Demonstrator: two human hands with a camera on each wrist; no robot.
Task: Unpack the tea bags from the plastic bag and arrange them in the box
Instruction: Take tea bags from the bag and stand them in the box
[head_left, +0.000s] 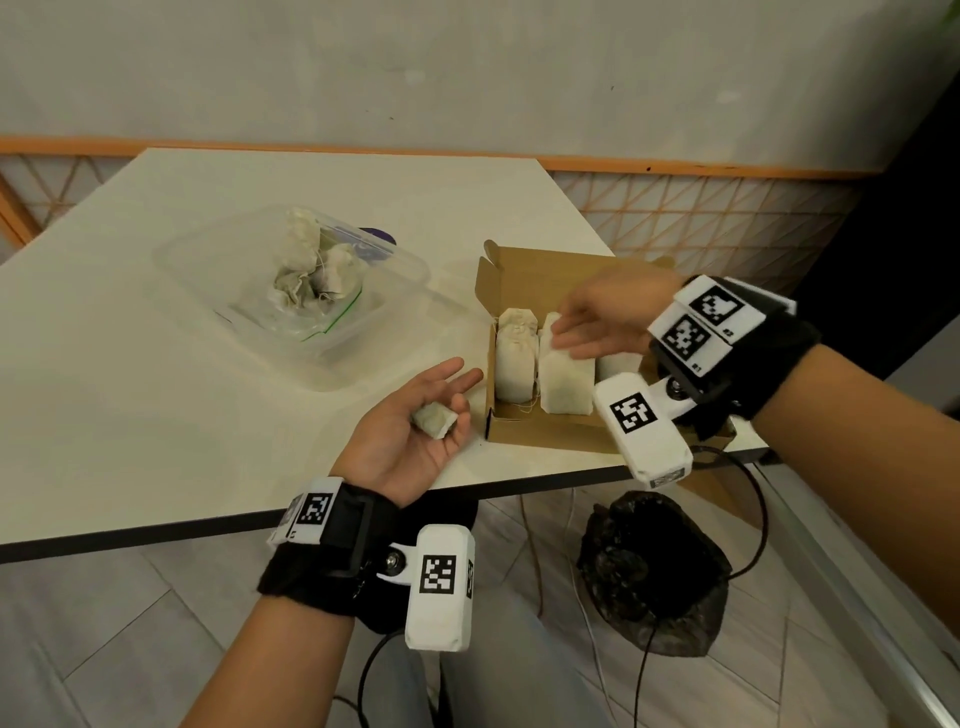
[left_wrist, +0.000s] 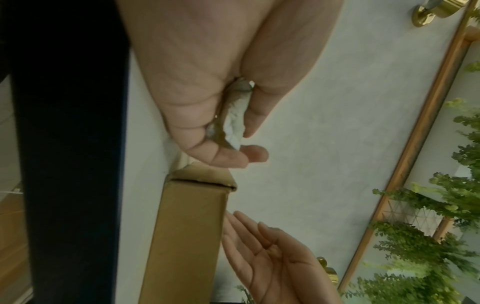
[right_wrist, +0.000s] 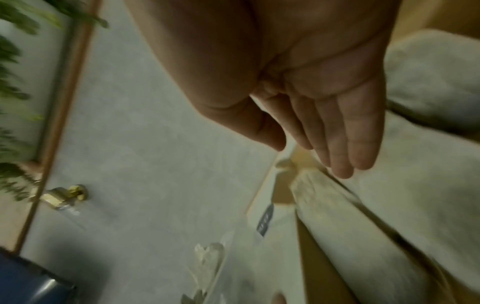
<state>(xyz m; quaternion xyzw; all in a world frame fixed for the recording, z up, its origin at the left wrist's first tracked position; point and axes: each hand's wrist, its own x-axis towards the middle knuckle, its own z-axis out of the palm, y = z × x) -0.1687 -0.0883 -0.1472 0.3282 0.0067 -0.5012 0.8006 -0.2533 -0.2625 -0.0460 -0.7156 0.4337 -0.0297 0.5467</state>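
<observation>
My left hand (head_left: 441, 400) lies palm up just left of the cardboard box (head_left: 524, 283) and holds a small crumpled tea bag (head_left: 435, 420) in its loosely curled fingers; in the left wrist view the thumb presses this tea bag (left_wrist: 235, 121) against the fingers. My right hand (head_left: 576, 332) reaches over the open box with straight fingers, and its fingertips (right_wrist: 342, 168) rest on the middle tea bag (head_left: 563, 384). Another tea bag (head_left: 514, 358) stands to its left, and a third (head_left: 618, 364) is partly hidden under the hand. The plastic bag (head_left: 311, 317) holds several more tea bags (head_left: 311, 265).
The plastic bag lies in a clear plastic container (head_left: 208, 260) at mid-table, left of the box. The box stands near the table's front right edge (head_left: 597, 475). Below that edge a black bag (head_left: 649, 571) and cables lie on the floor.
</observation>
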